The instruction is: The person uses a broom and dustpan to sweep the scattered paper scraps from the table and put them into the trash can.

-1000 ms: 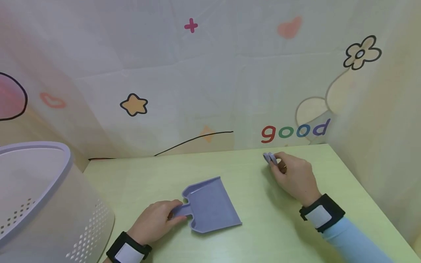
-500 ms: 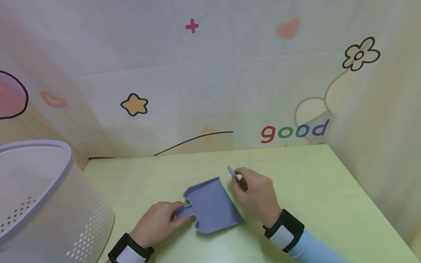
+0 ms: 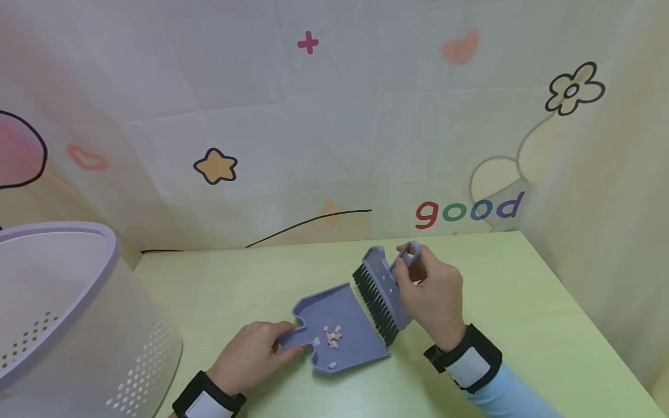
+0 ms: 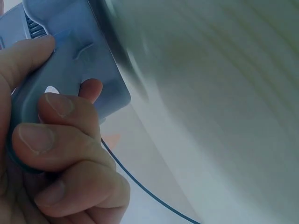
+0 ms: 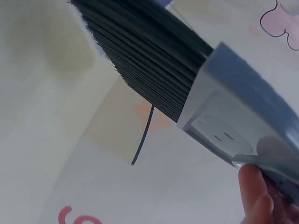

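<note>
My left hand (image 3: pixel 251 354) grips the short handle of a lavender dustpan (image 3: pixel 360 328), which lies on the table with its wide edge facing right. In the left wrist view the fingers curl round the handle, below the underside of the dustpan (image 4: pixel 106 70). Several small pale scraps (image 3: pixel 333 337) lie in the pan, near the handle end. A matching hand brush (image 3: pixel 384 284) is held by its handle in my right hand (image 3: pixel 436 290). Its dark bristles (image 5: pixel 145 56) point left and down, close along the pan's open edge. Whether they touch it, I cannot tell.
A tall white laundry basket (image 3: pixel 146 337) with a lavender rim and perforated sides stands at the left. Behind the pale green table (image 3: pixel 522 302) hangs a printed cloth (image 3: pixel 340 145), and more cloth bounds the right side.
My right hand has come left from the far right of the table, and the brush has turned so its bristles show. Pale scraps now show in the dustpan. My left hand has barely moved.
</note>
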A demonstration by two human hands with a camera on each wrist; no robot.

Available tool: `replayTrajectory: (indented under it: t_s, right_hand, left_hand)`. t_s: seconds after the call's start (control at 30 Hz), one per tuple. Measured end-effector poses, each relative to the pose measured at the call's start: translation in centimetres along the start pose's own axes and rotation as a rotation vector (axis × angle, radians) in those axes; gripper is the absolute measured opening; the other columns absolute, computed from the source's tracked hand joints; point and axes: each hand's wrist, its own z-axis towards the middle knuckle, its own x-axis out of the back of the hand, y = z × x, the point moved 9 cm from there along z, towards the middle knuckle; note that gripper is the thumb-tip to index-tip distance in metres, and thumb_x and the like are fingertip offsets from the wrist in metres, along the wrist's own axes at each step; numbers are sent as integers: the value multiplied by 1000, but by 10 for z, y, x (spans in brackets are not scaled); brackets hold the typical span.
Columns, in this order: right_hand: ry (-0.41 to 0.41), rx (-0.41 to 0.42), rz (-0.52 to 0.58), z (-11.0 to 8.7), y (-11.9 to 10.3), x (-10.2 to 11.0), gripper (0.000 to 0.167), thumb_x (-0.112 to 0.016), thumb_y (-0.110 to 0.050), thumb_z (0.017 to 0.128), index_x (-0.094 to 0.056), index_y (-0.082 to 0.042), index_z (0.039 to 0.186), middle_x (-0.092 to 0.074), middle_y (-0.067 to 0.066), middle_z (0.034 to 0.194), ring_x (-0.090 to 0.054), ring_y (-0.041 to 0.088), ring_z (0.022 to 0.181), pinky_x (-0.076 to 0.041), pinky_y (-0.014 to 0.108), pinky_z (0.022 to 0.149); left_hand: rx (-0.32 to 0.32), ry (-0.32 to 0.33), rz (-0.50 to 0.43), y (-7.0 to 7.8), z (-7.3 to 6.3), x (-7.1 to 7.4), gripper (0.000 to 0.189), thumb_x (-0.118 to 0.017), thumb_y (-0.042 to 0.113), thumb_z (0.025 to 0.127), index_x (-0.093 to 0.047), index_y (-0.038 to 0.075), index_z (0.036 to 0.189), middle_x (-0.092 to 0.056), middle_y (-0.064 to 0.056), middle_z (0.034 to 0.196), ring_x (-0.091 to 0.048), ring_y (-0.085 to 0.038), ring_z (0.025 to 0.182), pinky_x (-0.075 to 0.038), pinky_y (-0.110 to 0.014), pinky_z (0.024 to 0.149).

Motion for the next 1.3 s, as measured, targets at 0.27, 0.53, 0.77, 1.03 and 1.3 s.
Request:
replayTrajectory:
  t_s: [0.27, 0.53, 0.77, 1.03, 1.3]
  right_hand:
    - [-4, 30, -97, 0, 10, 15, 14, -75, -7, 88, -74, -2, 102, -68, 3, 64, -58, 9, 51, -46, 19, 50]
    - [-66, 167, -178, -17, -11, -2, 11, -76, -9, 84, -67, -2, 85, -59, 1, 58, -47, 3, 47, -39, 18, 45]
    - [-107, 189, -140, -23, -28, -19, 15, -78, -8, 82, -72, -2, 95, -62, -2, 61, -55, 2, 49, -40, 15, 46]
    - [-149, 184, -69, -26, -46, -39, 13, -78, -10, 84, -72, -5, 95, -62, -3, 62, -52, 1, 50, -39, 13, 48]
    - [-30, 29, 221, -12, -27, -13, 9, -74, 2, 87, -74, -2, 96, -75, 5, 75, -49, 1, 48, -41, 16, 44]
  left_hand:
    - [-22, -20, 25, -5, 1, 7, 22, -81, 40, 89, -74, 20, 95, -49, 16, 65, -41, 3, 57, -33, -18, 53]
    - [-25, -44, 34, -5, -2, 11, 30, -82, 40, 88, -78, 15, 105, -56, 14, 71, -44, 2, 60, -36, -19, 56]
    - [-25, -49, 31, -2, -4, 9, 34, -81, 43, 89, -79, 15, 106, -57, 14, 72, -45, 2, 61, -36, -19, 56]
    - [-21, -50, 23, -3, -4, 8, 32, -81, 43, 89, -79, 15, 106, -56, 14, 71, -44, 2, 60, -36, -20, 56]
    - [-4, -72, 32, -3, -3, 6, 32, -81, 41, 89, -78, 15, 107, -56, 12, 71, -45, 0, 61, -35, -20, 56]
